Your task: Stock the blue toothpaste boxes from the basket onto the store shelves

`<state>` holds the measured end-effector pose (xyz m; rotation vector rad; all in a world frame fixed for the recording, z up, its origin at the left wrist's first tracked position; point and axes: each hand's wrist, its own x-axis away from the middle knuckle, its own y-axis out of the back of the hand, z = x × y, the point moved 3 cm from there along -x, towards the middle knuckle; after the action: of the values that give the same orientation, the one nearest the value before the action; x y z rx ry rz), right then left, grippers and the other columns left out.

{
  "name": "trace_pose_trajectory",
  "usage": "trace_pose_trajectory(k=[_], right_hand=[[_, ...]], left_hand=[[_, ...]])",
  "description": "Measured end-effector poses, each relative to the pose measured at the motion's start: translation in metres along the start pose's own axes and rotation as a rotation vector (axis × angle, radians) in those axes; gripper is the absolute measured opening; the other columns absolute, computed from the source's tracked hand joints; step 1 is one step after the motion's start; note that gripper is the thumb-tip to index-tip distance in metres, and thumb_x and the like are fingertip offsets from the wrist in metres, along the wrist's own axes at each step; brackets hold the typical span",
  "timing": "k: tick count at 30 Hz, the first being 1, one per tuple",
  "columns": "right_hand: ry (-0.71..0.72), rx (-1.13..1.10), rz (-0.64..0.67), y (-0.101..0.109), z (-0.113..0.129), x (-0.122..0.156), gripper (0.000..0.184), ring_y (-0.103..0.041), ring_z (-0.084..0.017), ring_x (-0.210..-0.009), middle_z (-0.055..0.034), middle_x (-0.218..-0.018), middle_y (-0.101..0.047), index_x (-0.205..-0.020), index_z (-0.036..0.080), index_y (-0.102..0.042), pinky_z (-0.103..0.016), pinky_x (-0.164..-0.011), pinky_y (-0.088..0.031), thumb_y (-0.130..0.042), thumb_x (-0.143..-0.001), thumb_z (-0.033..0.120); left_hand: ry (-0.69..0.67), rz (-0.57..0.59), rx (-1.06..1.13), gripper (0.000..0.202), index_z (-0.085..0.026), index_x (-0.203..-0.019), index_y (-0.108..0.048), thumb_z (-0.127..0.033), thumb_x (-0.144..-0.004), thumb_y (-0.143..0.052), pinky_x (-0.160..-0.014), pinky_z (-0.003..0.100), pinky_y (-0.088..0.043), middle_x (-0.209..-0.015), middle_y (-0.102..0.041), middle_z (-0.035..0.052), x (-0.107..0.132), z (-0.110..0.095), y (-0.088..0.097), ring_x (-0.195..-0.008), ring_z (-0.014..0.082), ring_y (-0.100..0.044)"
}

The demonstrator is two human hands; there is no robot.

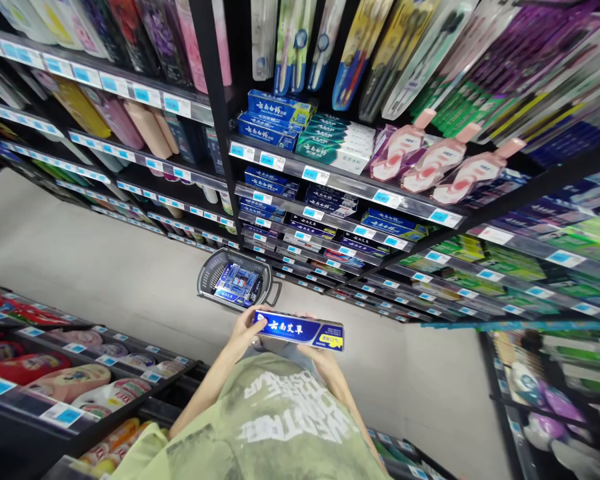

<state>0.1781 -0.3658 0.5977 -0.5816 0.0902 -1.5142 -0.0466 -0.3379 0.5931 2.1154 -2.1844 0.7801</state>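
I hold a long blue toothpaste box (299, 329) with white lettering level in front of my green shirt. My left hand (243, 331) grips its left end, fingers curled round it. My right hand (321, 354) supports the right end from below, mostly hidden behind the box. A grey shopping basket (211, 271) stands on the floor just beyond, with more blue boxes inside.
Shelves (340, 180) of blue and green toothpaste boxes with blue price tags rise ahead and to the right, toothbrush packs hanging above. Lower shelves (80, 393) with pink and red packets stand at my left. Pale floor (80, 253) runs down the aisle.
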Motion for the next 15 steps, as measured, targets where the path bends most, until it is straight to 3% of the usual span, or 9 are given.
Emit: trace_pose_trajectory(k=[3,7,13,15], right_hand=[[-0.025,-0.059,-0.153,0.017,-0.006,-0.006,0.068,-0.068,-0.024,-0.096,-0.0086,-0.109,-0.070,-0.123,0.021,-0.056,-0.045,-0.090,-0.055,-0.085,-0.066,0.041],[-0.086,-0.028,-0.254,0.029,-0.009,-0.019,0.058,-0.067,-0.020,-0.089,-0.0082,-0.103,-0.070,-0.118,0.015,-0.057,-0.037,-0.080,-0.057,-0.081,-0.072,0.043],[-0.184,0.064,-0.156,0.019,-0.006,-0.029,0.048,-0.065,-0.018,-0.080,-0.0034,-0.092,-0.069,-0.103,0.017,-0.061,-0.029,-0.069,-0.055,-0.085,-0.066,0.036],[-0.223,0.160,-0.064,0.014,-0.001,-0.032,0.046,-0.065,-0.018,-0.080,-0.0011,-0.090,-0.069,-0.099,0.019,-0.063,-0.028,-0.070,-0.055,-0.088,-0.062,0.032]], left_hand=[[0.046,-0.135,0.033,0.054,-0.019,-0.115,-0.063,-0.050,-0.074,-0.078,-0.061,0.031,-0.059,-0.123,-0.065,0.0127,-0.003,-0.002,0.009,-0.096,0.0266,-0.066],[0.041,-0.203,0.012,0.058,-0.018,-0.117,-0.063,-0.054,-0.074,-0.077,-0.060,0.032,-0.061,-0.122,-0.065,0.0127,-0.003,-0.010,0.021,-0.097,0.0271,-0.065],[0.045,-0.228,-0.067,0.051,-0.020,-0.112,-0.063,-0.059,-0.080,-0.068,-0.062,0.027,-0.056,-0.116,-0.067,0.0092,-0.001,-0.014,0.034,-0.091,0.0226,-0.065],[0.055,-0.259,-0.140,0.046,-0.021,-0.106,-0.062,-0.059,-0.080,-0.067,-0.063,0.024,-0.054,-0.107,-0.067,0.0061,-0.004,-0.011,0.035,-0.088,0.0200,-0.064]])
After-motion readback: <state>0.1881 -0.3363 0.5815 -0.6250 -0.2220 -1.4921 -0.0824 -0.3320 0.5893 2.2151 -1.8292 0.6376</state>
